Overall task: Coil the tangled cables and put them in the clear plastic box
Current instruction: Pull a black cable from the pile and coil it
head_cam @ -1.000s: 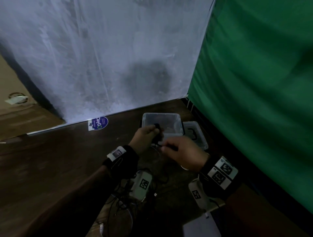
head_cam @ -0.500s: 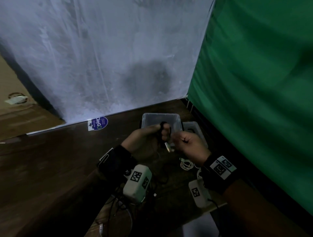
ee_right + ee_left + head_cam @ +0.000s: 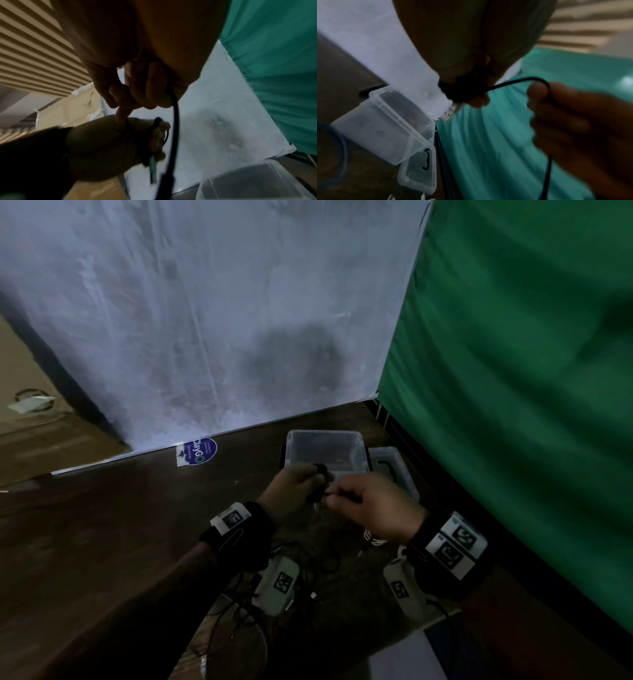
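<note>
My left hand (image 3: 301,487) grips a small black cable coil (image 3: 321,470), its metal USB plug (image 3: 452,113) sticking out below the fingers. My right hand (image 3: 370,508) pinches the loose black cable strand (image 3: 518,80) just right of the coil, and the strand hangs down from that hand (image 3: 175,121). Both hands hover in front of the clear plastic box (image 3: 325,451), which stands open on the dark wooden table (image 3: 120,525). More tangled black cables (image 3: 246,611) lie on the table under my forearms. A white cable (image 3: 373,537) lies beneath my right hand.
The box's clear lid (image 3: 394,470) lies to its right, against the green curtain (image 3: 513,405). A white sheet (image 3: 205,320) hangs behind the table, with a blue sticker (image 3: 200,451) at its foot. Cardboard (image 3: 30,422) sits at the far left.
My left wrist has rolled back palm-down and my right hand has dropped and closed in on the coil, bringing the strand round it. The hands stay in front of the box.
</note>
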